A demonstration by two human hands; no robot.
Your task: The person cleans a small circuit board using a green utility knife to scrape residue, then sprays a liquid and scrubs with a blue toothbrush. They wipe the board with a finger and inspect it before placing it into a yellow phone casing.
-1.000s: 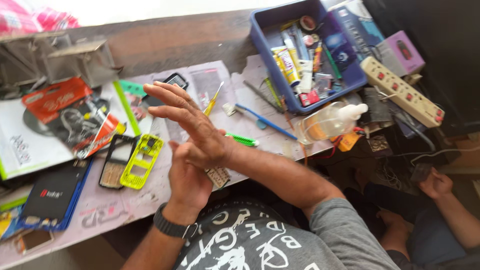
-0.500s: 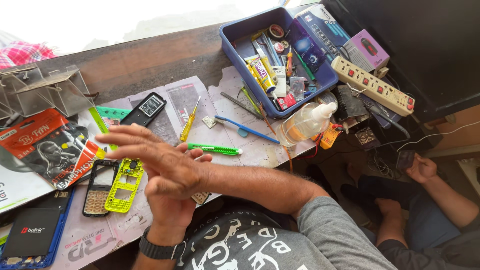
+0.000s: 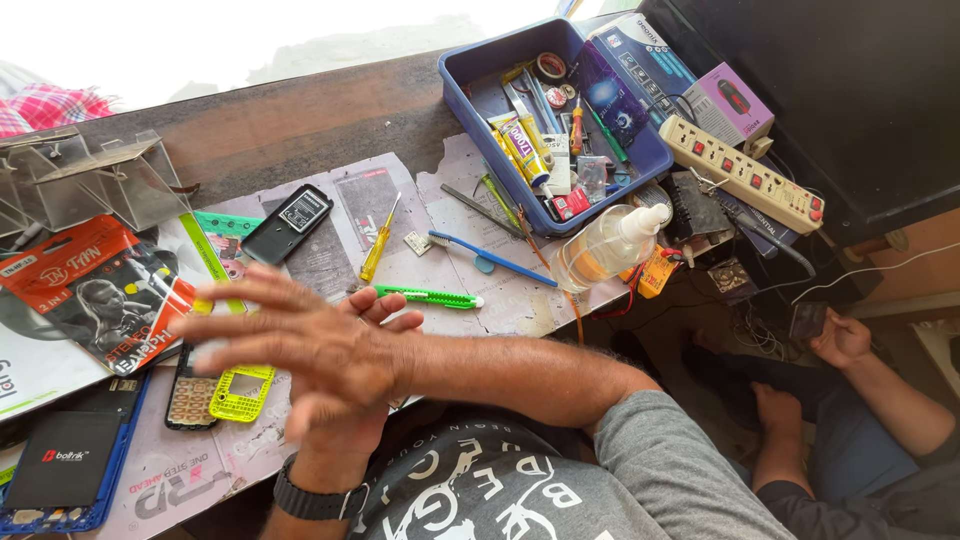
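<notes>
Above the near edge of the cluttered workbench [image 3: 300, 120], the right hand [image 3: 300, 345] lies flat with its fingers spread wide and blurred, palm down, pointing toward the left of the view; its forearm crosses in from the lower right. Beneath it, the left hand [image 3: 375, 315] shows only as a few fingertips and a wrist that wears a dark watch [image 3: 312, 500]. The two palms appear pressed together, and neither visibly holds anything, though the space between them is hidden.

Just left of the spread fingers, a yellow phone frame [image 3: 240, 392] lies flat on the paper covering, its long axis running roughly toward and away from the person, with a dark keypad phone body [image 3: 186, 398] touching its left side in the same alignment. A green utility knife [image 3: 428, 296] lies just beyond the hands, its long axis near level across the view, with the tip pointing right. A yellow-handled screwdriver [image 3: 380, 240] sits farther back, angled with its tip up and to the right. A black phone [image 3: 288, 222] rests tilted near it, and a blue toothbrush [image 3: 492, 258] lies to the right.

At the lower right, another person's hand [image 3: 842, 338] holds a small dark object.
</notes>
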